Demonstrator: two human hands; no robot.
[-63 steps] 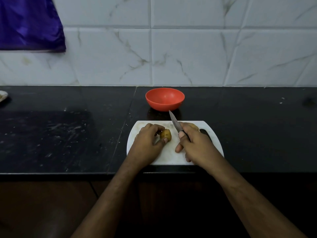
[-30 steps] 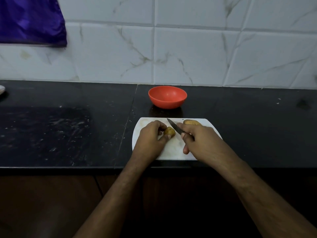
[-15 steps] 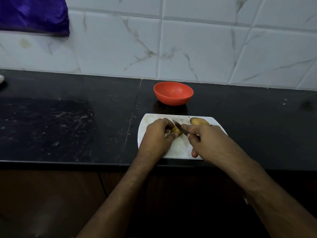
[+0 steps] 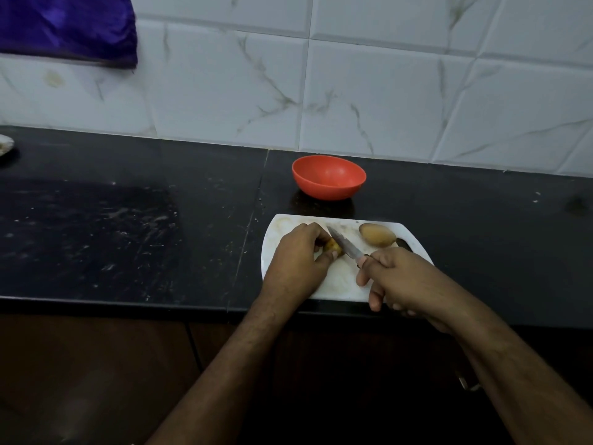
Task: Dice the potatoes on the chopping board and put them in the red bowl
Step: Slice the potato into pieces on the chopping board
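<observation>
Head view, looking down at a white chopping board (image 4: 340,281) that lies at the front edge of a black counter (image 4: 128,226). On the board, left of its middle, a small potato (image 4: 333,245) sits under the fingertips of the left hand (image 4: 296,263); the thumb and curled fingers pinch it from either side, so only its yellowish right end shows. The blade of a knife (image 4: 345,246) lies across that end, tip toward the board's far edge, handle running back and to the right. The right hand (image 4: 401,279) grips the handle, with the forefinger laid along it near the blade and the other fingers curled round it; the lowest finger hangs down over the board's front edge. A second potato (image 4: 376,234), whole and brown, lies near the far right corner of the board, apart from both hands and from the knife. Just beside it, at the right edge of the board, is a dark oval shape, too dim to make out.

Beyond the far edge of the board stands the red bowl (image 4: 329,178), close to the board but not touching, near the back edge of the counter; nothing shows inside it. Behind the counter rises a wall of white marbled tiles (image 4: 369,91). A purple cloth (image 4: 67,27) hangs at the upper left. At the counter's far left edge a pale round object (image 4: 5,144) is partly cut off.
</observation>
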